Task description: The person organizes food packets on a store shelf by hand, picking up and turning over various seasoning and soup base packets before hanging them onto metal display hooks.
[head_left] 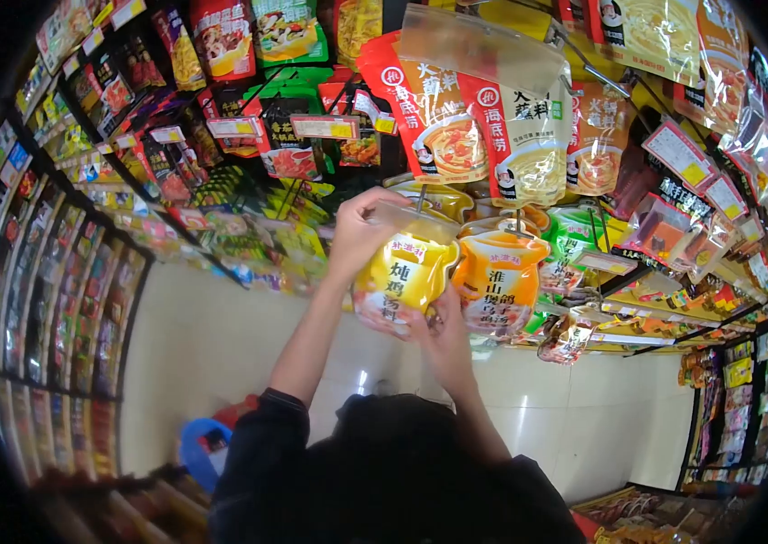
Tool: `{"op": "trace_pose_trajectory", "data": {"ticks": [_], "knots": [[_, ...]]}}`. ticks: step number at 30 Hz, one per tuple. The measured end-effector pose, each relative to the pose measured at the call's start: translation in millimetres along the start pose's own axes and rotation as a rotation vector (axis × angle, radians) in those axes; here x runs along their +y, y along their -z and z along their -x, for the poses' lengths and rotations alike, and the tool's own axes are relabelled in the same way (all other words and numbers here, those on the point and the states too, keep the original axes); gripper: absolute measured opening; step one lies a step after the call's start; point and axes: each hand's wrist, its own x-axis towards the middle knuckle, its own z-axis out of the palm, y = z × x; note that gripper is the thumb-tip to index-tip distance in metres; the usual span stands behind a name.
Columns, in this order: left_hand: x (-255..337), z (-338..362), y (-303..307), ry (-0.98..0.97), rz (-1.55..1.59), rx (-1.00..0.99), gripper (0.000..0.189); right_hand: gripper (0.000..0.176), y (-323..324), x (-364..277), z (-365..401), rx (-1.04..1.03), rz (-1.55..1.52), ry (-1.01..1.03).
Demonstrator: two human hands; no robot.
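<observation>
A yellow soup-mix pouch (399, 274) with dark lettering and a clear top hangs low on the rack, at the end of a hook. My left hand (358, 238) is closed on its upper left edge, by the clear top. At the lower right edge, my right hand (443, 334) grips the same pouch with the fingers partly behind it. Just to the right hangs an orange soup-mix pouch (502, 276), close to my right hand. Above are a red dipping-sauce packet (438, 136) and a pale green one (529, 150), both on hooks.
Metal hooks (597, 72) and price tags (325, 127) stick out from the rack. A green packet (569, 240) hangs right of the pouches. Shelves of goods (57, 299) stand at the left. Something blue and round (204, 449) is by the floor (529, 399).
</observation>
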Motion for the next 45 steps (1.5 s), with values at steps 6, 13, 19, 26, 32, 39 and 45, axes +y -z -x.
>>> {"op": "trace_pose_trajectory", "data": {"ticks": [6, 13, 19, 26, 32, 39, 45], "knots": [[-0.9, -6.1, -1.9, 0.042, 0.049, -0.024, 0.027, 0.033, 45.6, -69.8, 54.3, 0.046, 0.322, -0.15], [-6.7, -21.4, 2.1, 0.018, -0.022, -0.07, 0.019, 0.02, 121.0, -144.9, 5.6, 0.507, 0.612, 0.347], [8.7, -16.9, -13.7, -0.149, -0.473, 0.143, 0.021, 0.055, 146.3, -168.0, -92.0, 0.591, 0.924, 0.511], [5.0, 12.6, -9.8, -0.343, -0.616, 0.15, 0.029, 0.063, 161.5, -162.5, -141.9, 0.639, 1.1, 0.463], [-1.7, 37.2, -12.4, -0.298, -0.628, 0.236, 0.036, 0.039, 146.2, -181.5, -135.9, 0.779, 1.194, 0.417], [12.2, 90.0, -15.5, -0.159, -0.57, 0.364, 0.046, 0.035, 146.4, -206.8, -104.3, 0.773, 0.863, 0.375], [24.0, 106.4, -8.8, -0.232, -0.628, 0.411, 0.038, 0.025, 150.9, -213.5, -68.5, 0.564, 0.346, 0.327]]}}
